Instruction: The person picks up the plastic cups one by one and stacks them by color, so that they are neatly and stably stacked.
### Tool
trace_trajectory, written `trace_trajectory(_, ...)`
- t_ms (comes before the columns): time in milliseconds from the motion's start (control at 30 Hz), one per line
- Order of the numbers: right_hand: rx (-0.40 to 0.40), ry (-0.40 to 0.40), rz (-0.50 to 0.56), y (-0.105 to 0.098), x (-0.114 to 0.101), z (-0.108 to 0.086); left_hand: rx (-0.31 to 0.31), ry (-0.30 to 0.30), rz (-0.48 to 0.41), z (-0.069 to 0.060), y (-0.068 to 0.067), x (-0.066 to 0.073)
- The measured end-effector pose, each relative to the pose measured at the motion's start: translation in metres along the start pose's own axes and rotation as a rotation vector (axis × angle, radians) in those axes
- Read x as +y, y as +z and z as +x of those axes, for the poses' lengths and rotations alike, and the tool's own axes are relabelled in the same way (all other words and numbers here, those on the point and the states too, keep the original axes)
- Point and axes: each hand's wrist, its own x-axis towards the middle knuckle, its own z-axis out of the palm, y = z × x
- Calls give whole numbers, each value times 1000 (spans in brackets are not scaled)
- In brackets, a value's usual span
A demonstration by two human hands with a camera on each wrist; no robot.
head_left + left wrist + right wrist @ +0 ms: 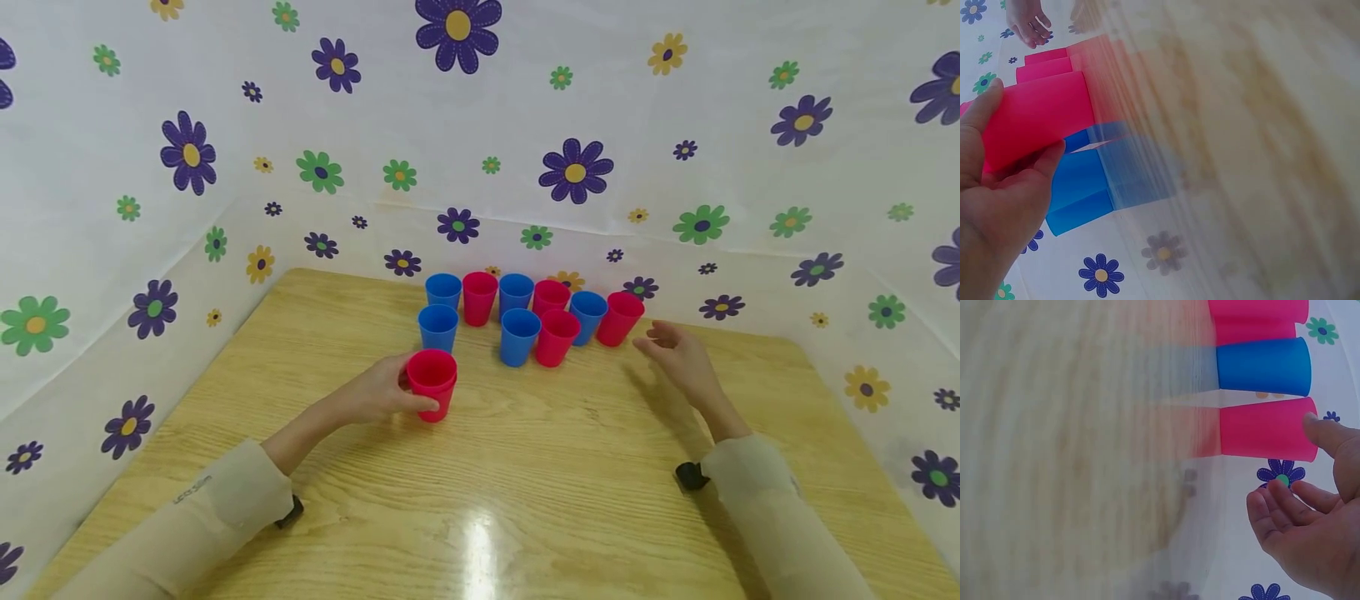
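Note:
Near the middle of the table, my left hand point(381, 390) grips a red cup point(432, 400) from its left side, thumb across the front. A second rim line below the top suggests two nested red cups. In the left wrist view, that red cup point(1041, 115) lies between thumb and fingers, with blue cups point(1079, 187) beyond it. My right hand point(681, 362) hovers with loosely bent fingers just right of the rightmost red cup point(621, 319). The right wrist view shows the thumb overlapping the rim of this red cup point(1266, 430); contact is unclear. Nothing is in that hand.
Upright red and blue cups alternate in a back row, including a blue cup point(588, 317). Before them stand a left blue cup point(438, 327), another blue cup point(519, 338) and a red cup point(557, 338). A flowered cloth point(510, 167) hangs around the wooden table point(525, 492).

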Motion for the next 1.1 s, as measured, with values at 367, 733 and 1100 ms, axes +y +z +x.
trace_trajectory(367,17,49,49,11,-7,23,2,5,9,2,-2,1)
trace_trajectory(733,4,44,107,21,-11,39,3,16,2,1,-1,0)
trace_trajectory(1100,4,77,126,24,-14,44,6,14,-1,1,1,2)
